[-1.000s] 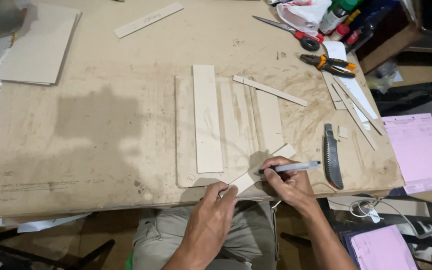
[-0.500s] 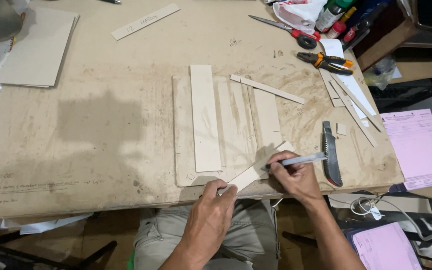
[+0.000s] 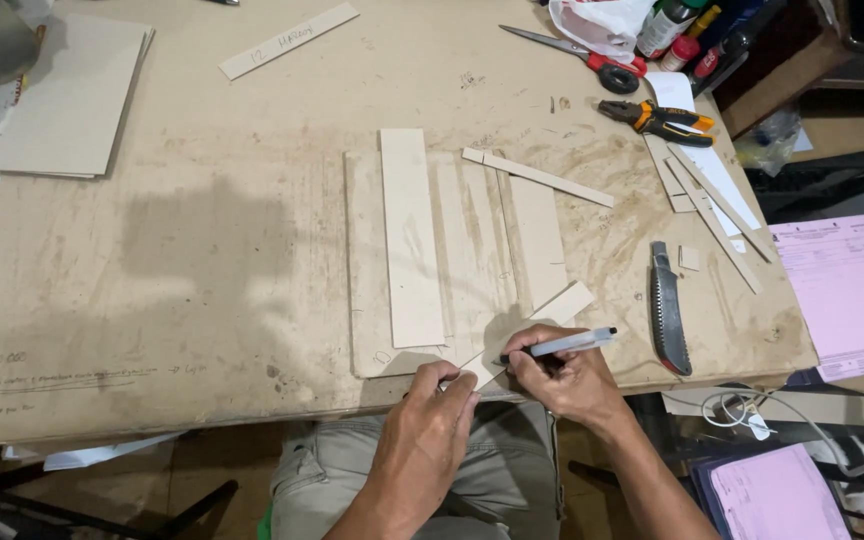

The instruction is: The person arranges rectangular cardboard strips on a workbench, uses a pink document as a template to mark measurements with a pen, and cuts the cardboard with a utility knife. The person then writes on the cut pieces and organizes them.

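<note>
Bright, sharp; maybe slight edge distortion.

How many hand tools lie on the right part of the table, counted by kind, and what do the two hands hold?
Scissors: 1
Pliers: 1
Folding saw: 1
Marker pen, in the right hand: 1
Total tools: 4
The left hand holds down one small board strip.
</note>
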